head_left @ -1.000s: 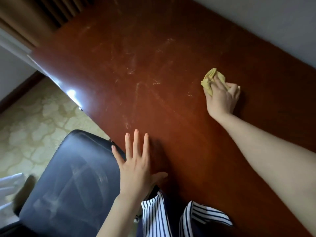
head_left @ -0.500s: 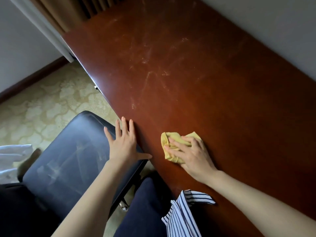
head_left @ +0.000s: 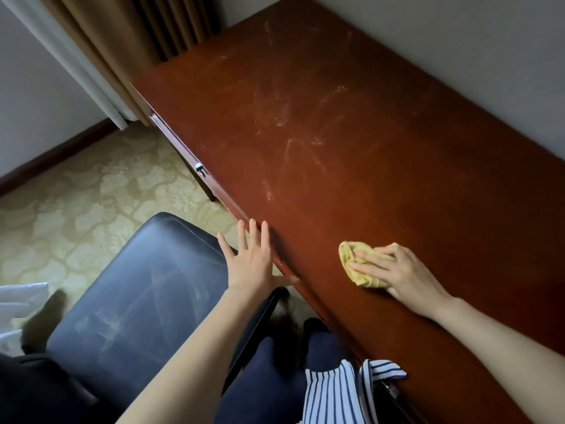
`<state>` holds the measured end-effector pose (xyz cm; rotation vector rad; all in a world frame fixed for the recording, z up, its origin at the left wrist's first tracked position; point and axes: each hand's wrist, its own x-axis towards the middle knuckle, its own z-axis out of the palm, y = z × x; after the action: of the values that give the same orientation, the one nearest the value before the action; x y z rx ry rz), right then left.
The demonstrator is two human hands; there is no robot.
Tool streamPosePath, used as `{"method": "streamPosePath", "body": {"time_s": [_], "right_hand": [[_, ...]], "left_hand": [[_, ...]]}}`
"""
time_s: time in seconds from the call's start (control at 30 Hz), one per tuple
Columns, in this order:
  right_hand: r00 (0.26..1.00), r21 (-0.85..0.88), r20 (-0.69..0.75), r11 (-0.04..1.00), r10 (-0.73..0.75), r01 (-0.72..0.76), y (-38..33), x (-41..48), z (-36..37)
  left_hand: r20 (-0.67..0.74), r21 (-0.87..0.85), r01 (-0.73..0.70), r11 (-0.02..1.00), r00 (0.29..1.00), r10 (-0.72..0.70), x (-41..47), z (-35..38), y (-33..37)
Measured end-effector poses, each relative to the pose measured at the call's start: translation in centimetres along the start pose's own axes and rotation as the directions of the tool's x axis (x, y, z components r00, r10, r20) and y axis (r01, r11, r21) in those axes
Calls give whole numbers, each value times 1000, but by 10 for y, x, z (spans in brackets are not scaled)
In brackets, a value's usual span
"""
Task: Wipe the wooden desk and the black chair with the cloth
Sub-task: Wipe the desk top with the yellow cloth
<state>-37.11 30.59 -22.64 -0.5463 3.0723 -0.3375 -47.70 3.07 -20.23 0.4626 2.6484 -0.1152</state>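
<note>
Right grip [head_left: 397, 275]: fingers laid nearly straight across the cloth, pressing it down on the desk; not curled round it. Thumb hidden under the hand.
Left grip [head_left: 252, 261]: open, fingers straight and spread, holding nothing. It lies over the far corner of the chair seat, thumb pointing at the front edge of the desk. Contact with seat or edge cannot be told.
Cloth [head_left: 351, 255]: yellow, bunched into a wad, lying on the desk top near the front edge. Its left part shows beyond the fingertips; the rest is covered by the right grip.
Desk [head_left: 382, 154]: red-brown wood, long, its back edge against the wall [head_left: 458, 41]. Pale streaks and smears show on the top, well left of the cloth and towards the far end.
Desk fitting [head_left: 200, 169]: small metal part on the front face, below the top edge.
Chair [head_left: 137, 289]: black padded seat, just beside the front of the desk, with faint grey marks across its surface.
Floor [head_left: 76, 203]: patterned beige carpet.
Curtain [head_left: 137, 35]: brown, pleated, hanging at the far left end of the desk.
Clothing: dark trousers [head_left: 275, 377] and a blue-and-white striped garment [head_left: 336, 396] at the bottom of the view.
</note>
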Motion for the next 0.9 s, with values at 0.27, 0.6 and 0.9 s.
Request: {"method": "streamPosePath", "body": {"time_s": [0.27, 0.6, 0.9], "right_hand": [[575, 184, -153, 594, 804, -783, -44, 77, 22], [957, 64, -144, 968, 251, -244, -125, 55, 44], [893, 92, 80, 895, -444, 436, -58, 115, 23]], "left_hand": [[2, -52, -58, 997, 998, 58, -22, 7, -64], [1, -121, -95, 988, 995, 95, -1, 9, -77], [-24, -141, 40, 989, 999, -44, 20, 5, -80]]}}
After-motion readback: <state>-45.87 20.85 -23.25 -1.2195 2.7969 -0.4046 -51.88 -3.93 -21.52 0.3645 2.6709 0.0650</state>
